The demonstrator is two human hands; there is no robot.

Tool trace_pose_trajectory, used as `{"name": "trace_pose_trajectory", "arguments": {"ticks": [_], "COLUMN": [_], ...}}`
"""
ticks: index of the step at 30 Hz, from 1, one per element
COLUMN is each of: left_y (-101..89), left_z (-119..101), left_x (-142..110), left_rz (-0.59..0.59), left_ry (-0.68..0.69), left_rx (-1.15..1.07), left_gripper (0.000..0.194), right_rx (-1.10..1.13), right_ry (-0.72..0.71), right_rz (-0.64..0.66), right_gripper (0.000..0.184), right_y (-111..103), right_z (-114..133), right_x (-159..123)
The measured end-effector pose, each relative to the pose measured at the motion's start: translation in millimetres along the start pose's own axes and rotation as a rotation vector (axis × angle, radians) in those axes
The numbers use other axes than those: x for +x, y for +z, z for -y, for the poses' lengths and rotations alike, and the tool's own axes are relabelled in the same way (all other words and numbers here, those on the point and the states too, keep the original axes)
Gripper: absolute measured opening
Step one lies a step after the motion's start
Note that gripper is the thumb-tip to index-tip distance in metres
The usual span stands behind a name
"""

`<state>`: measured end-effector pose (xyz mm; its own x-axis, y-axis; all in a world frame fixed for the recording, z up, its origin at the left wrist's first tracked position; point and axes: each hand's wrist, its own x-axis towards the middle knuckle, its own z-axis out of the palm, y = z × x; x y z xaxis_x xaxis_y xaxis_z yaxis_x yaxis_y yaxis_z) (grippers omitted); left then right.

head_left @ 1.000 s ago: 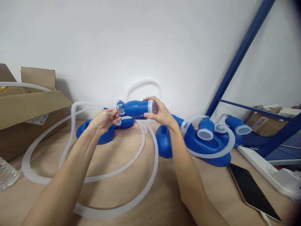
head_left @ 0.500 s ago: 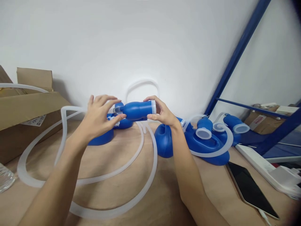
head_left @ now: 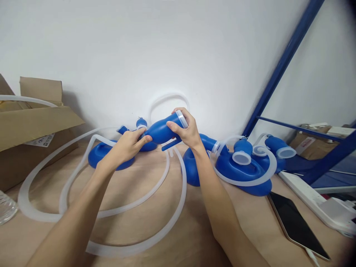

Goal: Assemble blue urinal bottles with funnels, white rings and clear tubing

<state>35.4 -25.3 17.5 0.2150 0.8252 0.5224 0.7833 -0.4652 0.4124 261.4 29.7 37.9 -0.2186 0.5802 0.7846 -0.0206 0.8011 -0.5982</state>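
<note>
A blue urinal funnel (head_left: 160, 131) with a whitish rim is held above the table between both hands, tilted with its wide rimmed end up to the right. My left hand (head_left: 128, 144) is closed round its narrow end, thumb along the side, and hides the tip. My right hand (head_left: 187, 128) grips the wide end near the rim, thumb across the front. A flat blue strip (head_left: 171, 143) shows below the funnel. Behind my left hand lies a blue urinal bottle (head_left: 101, 151), with a clear tube (head_left: 83, 157) passing over it.
More blue urinal bottles (head_left: 241, 172) with funnels and tubes stand at right. A long translucent hose (head_left: 155, 237) loops over the table. An open cardboard box (head_left: 36, 129) stands left; a tablet (head_left: 297, 224), a power strip (head_left: 303, 198) and a blue rack (head_left: 278, 70) are at right.
My left hand has closed round the funnel's narrow end, where its fingers were spread. The funnel's rimmed end has tilted upward. The clear tube at left has dropped lower.
</note>
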Motion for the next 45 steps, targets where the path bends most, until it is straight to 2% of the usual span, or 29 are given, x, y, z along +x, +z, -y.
{"name": "trace_pose_trajectory", "arguments": {"ticks": [3, 5, 8, 13, 15, 17, 19, 20, 21, 22, 23, 25, 27, 29, 32, 36, 38, 40, 42, 45], "left_y": [8.7, 15.1, 28.6, 58.1, 64.2, 63.7, 57.9, 53.9, 49.5, 45.3, 41.4, 34.9, 29.1, 21.3, 3.2, -20.7, -24.7, -23.6, -21.7, -27.7], "left_z": [-13, -23, -36, -60, -71, -81, -85, -85, -84, -81, -77, -66, -54, -42, -27, -15, -16, -19, -24, -24], "left_x": [0, -1, -3, -13, -18, -23, -26, -26, -25, -24, -22, -17, -11, -7, -4, -6, -7, -9, -10, -11], "left_rz": [-0.008, 0.031, 0.156, 0.415, 0.589, 0.909, 1.244, 1.329, 1.339, 1.284, 1.176, 0.905, 0.668, 0.495, 0.304, 0.023, -0.158, -0.325, -0.443, -0.477], "left_ry": [0.003, 0.0, -0.057, -0.248, -0.314, -0.303, -0.188, -0.119, -0.059, -0.011, 0.027, 0.087, 0.126, 0.095, -0.032, -0.186, -0.199, -0.161, -0.129, -0.14], "left_rx": [-0.098, -0.211, -0.45, -0.813, -0.965, -1.09, -1.065, -1.0, -0.923, -0.844, -0.769, -0.63, -0.516, -0.439, -0.299, -0.146, -0.101, -0.081, -0.144, -0.368], "left_gripper": [0.047, 0.049, 0.055, 0.068, 0.072, 0.076, 0.078, 0.079, 0.077, 0.072, 0.063, 0.049, 0.041, 0.039, 0.045, 0.051, 0.056, 0.068, 0.087, 0.105], "right_rx": [-0.039, -0.046, 0.009, 0.151, 0.212, 0.277, 0.349, 0.38, 0.401, 0.4, 0.377, 0.276, 0.15, 0.025, -0.104, -0.066, -0.004, 0.063, 0.127, 0.228], "right_ry": [-0.041, -0.069, -0.112, -0.16, -0.178, -0.215, -0.256, -0.261, -0.245, -0.207, -0.16, -0.062, 0.002, 0.025, -0.012, -0.029, -0.014, 0.006, 0.034, 0.099], "right_rz": [-0.016, -0.014, 0.031, 0.171, 0.208, 0.178, 0.024, -0.063, -0.123, -0.137, -0.11, 0.019, 0.146, 0.221, 0.209, 0.201, 0.216, 0.209, 0.204, 0.205], "right_gripper": [0.049, 0.049, 0.049, 0.051, 0.052, 0.054, 0.055, 0.054, 0.052, 0.05, 0.048, 0.048, 0.049, 0.048, 0.047, 0.051, 0.052, 0.055, 0.056, 0.059], "right_y": [-13, -24, -41, -67, -73, -79, -85, -88, -91, -94, -95, -95, -87, -73, -49, -22, -8, 7, 23, 47], "right_z": [3, 4, 2, -4, -7, -10, -13, -14, -15, -15, -14, -12, -8, -5, -5, -8, -7, -5, -3, -4], "right_x": [2, 2, 1, -5, -6, -7, -7, -7, -7, -7, -8, -9, -8, -6, -1, 2, 1, -2, -5, -10]}}
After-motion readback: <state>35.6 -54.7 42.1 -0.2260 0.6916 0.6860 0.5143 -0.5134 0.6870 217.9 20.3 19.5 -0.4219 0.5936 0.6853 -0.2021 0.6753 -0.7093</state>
